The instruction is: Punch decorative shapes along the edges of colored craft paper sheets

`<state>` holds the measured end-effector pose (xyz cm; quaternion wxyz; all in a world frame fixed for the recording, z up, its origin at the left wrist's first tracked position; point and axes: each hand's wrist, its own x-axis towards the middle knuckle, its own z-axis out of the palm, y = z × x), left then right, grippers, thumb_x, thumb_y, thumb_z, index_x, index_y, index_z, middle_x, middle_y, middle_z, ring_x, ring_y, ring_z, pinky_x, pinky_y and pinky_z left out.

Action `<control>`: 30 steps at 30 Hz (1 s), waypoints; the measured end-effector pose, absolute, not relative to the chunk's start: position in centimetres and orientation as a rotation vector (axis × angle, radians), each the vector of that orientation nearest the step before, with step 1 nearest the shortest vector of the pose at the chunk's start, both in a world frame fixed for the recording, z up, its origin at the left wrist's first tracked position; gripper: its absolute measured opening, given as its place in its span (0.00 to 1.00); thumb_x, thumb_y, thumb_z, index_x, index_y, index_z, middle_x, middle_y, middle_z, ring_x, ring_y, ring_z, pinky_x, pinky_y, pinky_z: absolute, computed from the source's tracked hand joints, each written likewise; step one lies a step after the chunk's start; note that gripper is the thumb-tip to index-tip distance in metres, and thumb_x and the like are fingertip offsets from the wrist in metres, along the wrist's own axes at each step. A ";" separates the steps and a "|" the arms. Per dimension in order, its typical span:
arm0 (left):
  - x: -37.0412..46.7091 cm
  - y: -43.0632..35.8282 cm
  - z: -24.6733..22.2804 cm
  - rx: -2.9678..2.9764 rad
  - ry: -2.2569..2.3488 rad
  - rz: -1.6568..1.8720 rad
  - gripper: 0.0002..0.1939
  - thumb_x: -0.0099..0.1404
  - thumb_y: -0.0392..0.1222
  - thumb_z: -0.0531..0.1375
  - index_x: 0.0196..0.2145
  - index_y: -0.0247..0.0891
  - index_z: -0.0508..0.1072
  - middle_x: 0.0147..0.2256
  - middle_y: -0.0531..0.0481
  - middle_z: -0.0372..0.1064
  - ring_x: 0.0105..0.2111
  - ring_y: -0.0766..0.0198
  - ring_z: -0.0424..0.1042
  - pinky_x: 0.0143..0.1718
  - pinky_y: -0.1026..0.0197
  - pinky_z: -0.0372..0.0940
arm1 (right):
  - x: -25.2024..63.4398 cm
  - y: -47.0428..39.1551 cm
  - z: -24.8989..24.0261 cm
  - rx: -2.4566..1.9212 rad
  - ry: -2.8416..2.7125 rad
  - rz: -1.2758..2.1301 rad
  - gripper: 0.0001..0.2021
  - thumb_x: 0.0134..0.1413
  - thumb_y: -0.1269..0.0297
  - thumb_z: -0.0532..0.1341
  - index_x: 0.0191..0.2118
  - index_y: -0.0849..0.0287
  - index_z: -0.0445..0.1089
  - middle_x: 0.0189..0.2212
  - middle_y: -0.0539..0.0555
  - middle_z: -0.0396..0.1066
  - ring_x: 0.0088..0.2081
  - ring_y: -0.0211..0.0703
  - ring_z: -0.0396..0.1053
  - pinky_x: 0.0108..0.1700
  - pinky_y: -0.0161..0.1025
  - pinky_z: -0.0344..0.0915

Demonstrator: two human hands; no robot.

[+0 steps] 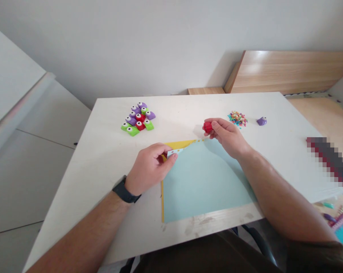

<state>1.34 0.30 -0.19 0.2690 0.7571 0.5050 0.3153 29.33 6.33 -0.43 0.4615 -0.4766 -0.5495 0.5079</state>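
My right hand (227, 132) grips a small red craft punch (208, 127) above the far edge of the paper. Between the thumb and fingers of my left hand (151, 165), the far left corner of a light blue paper sheet (208, 182) is pinched and lifted. Small coloured marks or cut-outs show near that corner. Beneath it lies a yellow sheet (178, 144), seen along the far and left edges. At the back left, several green, purple and red craft punches (139, 118) stand close together.
A heap of colourful paper bits (238, 118) lies past my right hand, with a purple craft punch (261, 121) to its right. A blurred dark red and black object (329, 161) is at the table's (103, 125) right edge. White cabinets (32, 151) stand left.
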 end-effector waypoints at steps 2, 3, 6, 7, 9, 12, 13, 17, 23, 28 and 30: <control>1.4 0.3 -0.1 2.037 1.342 0.846 0.09 0.67 0.46 0.63 0.38 0.38 0.77 0.34 0.50 0.74 0.28 0.65 0.70 0.31 0.61 0.64 | 29.3 6.3 -0.2 -1.128 -1.279 1.326 0.17 0.64 0.51 0.62 0.49 0.59 0.74 0.40 0.55 0.76 0.36 0.40 0.71 0.38 0.39 0.63; 1.5 0.3 -0.1 2.033 1.332 0.843 0.08 0.67 0.46 0.63 0.37 0.38 0.77 0.34 0.50 0.74 0.28 0.65 0.70 0.31 0.61 0.64 | 29.3 6.2 0.0 -1.107 -1.244 1.361 0.16 0.64 0.52 0.62 0.48 0.59 0.75 0.40 0.55 0.76 0.36 0.40 0.72 0.37 0.39 0.63; 1.6 0.4 0.1 2.025 1.313 0.831 0.08 0.66 0.45 0.63 0.37 0.38 0.77 0.34 0.50 0.75 0.28 0.65 0.69 0.32 0.60 0.65 | 29.2 6.1 0.5 -1.049 -1.160 1.446 0.14 0.63 0.54 0.63 0.46 0.59 0.75 0.39 0.56 0.75 0.36 0.41 0.72 0.36 0.39 0.62; 1.6 0.4 0.2 2.024 1.308 0.827 0.07 0.66 0.45 0.63 0.36 0.38 0.77 0.34 0.50 0.75 0.28 0.65 0.69 0.32 0.60 0.65 | 29.2 6.0 0.7 -1.035 -1.141 1.460 0.14 0.63 0.55 0.63 0.46 0.60 0.75 0.39 0.56 0.75 0.36 0.41 0.72 0.36 0.39 0.62; 1.6 0.3 0.3 2.028 1.295 0.821 0.07 0.66 0.44 0.63 0.36 0.38 0.77 0.33 0.50 0.74 0.28 0.65 0.69 0.32 0.60 0.65 | 29.2 6.0 0.9 -1.015 -1.114 1.476 0.12 0.62 0.57 0.63 0.45 0.60 0.75 0.39 0.56 0.75 0.36 0.41 0.72 0.36 0.39 0.62; 1.5 0.3 0.3 2.041 1.270 0.812 0.07 0.66 0.44 0.63 0.36 0.38 0.77 0.34 0.50 0.75 0.29 0.65 0.69 0.33 0.60 0.65 | 29.2 5.9 1.1 -1.005 -1.083 1.508 0.10 0.61 0.61 0.62 0.44 0.60 0.75 0.39 0.57 0.76 0.36 0.42 0.72 0.36 0.39 0.62; 1.5 0.2 0.3 2.045 1.264 0.812 0.06 0.66 0.43 0.63 0.36 0.38 0.77 0.34 0.50 0.75 0.29 0.65 0.69 0.33 0.60 0.65 | 29.3 5.9 1.1 -1.004 -1.072 1.522 0.10 0.61 0.62 0.62 0.44 0.60 0.75 0.39 0.57 0.76 0.35 0.42 0.72 0.36 0.39 0.62; 1.5 0.2 0.3 2.045 1.257 0.809 0.06 0.66 0.43 0.63 0.35 0.38 0.77 0.34 0.50 0.74 0.29 0.65 0.69 0.33 0.60 0.65 | 29.3 6.1 1.2 -0.990 -1.015 1.576 0.10 0.60 0.62 0.61 0.44 0.61 0.75 0.38 0.59 0.77 0.34 0.42 0.71 0.34 0.39 0.62; 1.6 0.2 0.3 2.057 1.265 0.797 0.06 0.67 0.44 0.63 0.35 0.39 0.76 0.33 0.51 0.74 0.29 0.65 0.69 0.34 0.60 0.65 | 29.2 6.1 1.6 -0.994 -0.935 1.661 0.11 0.62 0.62 0.59 0.40 0.62 0.75 0.34 0.58 0.75 0.28 0.38 0.66 0.30 0.37 0.60; 1.5 0.3 -0.1 2.088 1.363 0.811 0.07 0.67 0.45 0.62 0.37 0.39 0.76 0.34 0.51 0.73 0.30 0.64 0.70 0.33 0.60 0.64 | 28.9 5.9 1.8 -0.986 -0.948 1.679 0.12 0.63 0.63 0.57 0.40 0.64 0.76 0.33 0.58 0.74 0.27 0.37 0.64 0.29 0.36 0.60; 1.4 0.4 -0.3 2.093 1.431 0.829 0.08 0.67 0.46 0.62 0.37 0.39 0.76 0.33 0.51 0.73 0.30 0.64 0.71 0.33 0.60 0.65 | 28.9 5.8 1.7 -0.982 -0.942 1.682 0.12 0.64 0.61 0.58 0.39 0.63 0.76 0.34 0.58 0.74 0.28 0.37 0.64 0.30 0.36 0.61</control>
